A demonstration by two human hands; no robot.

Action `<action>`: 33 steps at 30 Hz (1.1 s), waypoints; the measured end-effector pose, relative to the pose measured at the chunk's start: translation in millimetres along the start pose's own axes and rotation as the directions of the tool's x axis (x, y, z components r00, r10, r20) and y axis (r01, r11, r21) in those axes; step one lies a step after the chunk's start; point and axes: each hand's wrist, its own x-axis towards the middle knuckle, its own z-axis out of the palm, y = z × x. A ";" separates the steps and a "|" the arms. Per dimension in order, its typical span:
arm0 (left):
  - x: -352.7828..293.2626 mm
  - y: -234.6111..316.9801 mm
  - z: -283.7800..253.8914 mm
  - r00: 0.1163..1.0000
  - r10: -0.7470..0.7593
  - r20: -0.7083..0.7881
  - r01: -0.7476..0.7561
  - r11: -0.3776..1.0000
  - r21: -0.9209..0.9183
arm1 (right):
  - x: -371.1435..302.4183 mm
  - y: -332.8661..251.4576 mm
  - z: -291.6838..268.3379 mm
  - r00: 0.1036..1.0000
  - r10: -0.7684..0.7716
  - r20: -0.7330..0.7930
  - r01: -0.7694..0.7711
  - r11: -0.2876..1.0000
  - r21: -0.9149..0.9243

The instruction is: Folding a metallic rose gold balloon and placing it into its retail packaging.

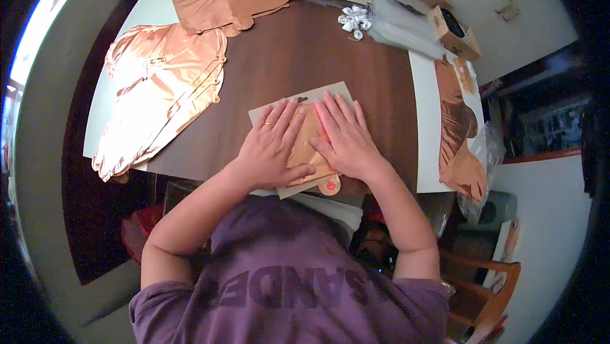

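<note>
Both my hands lie palm-down on a folded rose-gold foil sheet, likely a flat balloon [309, 133], near the front edge of the table. Beneath it is a grey-beige card [341, 89], turned at a slant, with a dark hanger slot at its top. My left hand [268, 150] presses the left side, fingers stretched out and thumb pointing inward. On the right side rests my right hand [348, 139], its fingers also straight and its thumb on the foil. A rounded foil tab with a red mark [330, 186] sticks out below the card. My palms hide much of the foil.
Flat rose-gold foil balloons [168, 83] are piled at the left, with more foil [203, 4] behind. White ribbon rolls [353, 20], clear plastic bags [403, 26] and an open cardboard box [457, 34] stand at the back right. Crumpled foil [454, 128] lies along the right edge.
</note>
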 end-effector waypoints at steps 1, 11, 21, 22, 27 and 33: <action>-0.3 -0.5 0.4 1.000 0.001 -0.003 -0.001 1.000 0.008 | 0.3 1.7 1.2 1.000 -0.011 -0.007 0.011 1.000 -0.003; 0.1 -3.1 0.3 0.999 0.024 0.048 -0.026 0.999 0.038 | 6.1 5.4 -3.9 0.994 -0.057 -0.091 0.051 0.996 -0.069; 4.5 -17.0 -9.7 0.965 0.251 0.083 -0.250 0.968 -0.013 | -20.7 -13.1 -6.6 0.994 0.088 -0.060 -0.093 0.991 -0.094; 4.1 -17.2 -9.2 0.966 0.239 0.100 -0.238 0.971 -0.021 | -20.3 -13.7 -7.0 0.994 0.097 -0.048 -0.100 0.993 -0.065; -3.4 -15.9 -5.4 0.982 0.171 0.083 -0.170 0.985 -0.013 | -20.8 -13.3 -4.3 0.988 0.152 -0.024 -0.153 0.986 -0.072; -14.1 -17.1 -18.9 0.982 0.137 0.129 -0.129 0.989 -0.068 | -20.8 -6.5 -2.3 0.991 0.134 -0.028 -0.136 0.989 -0.066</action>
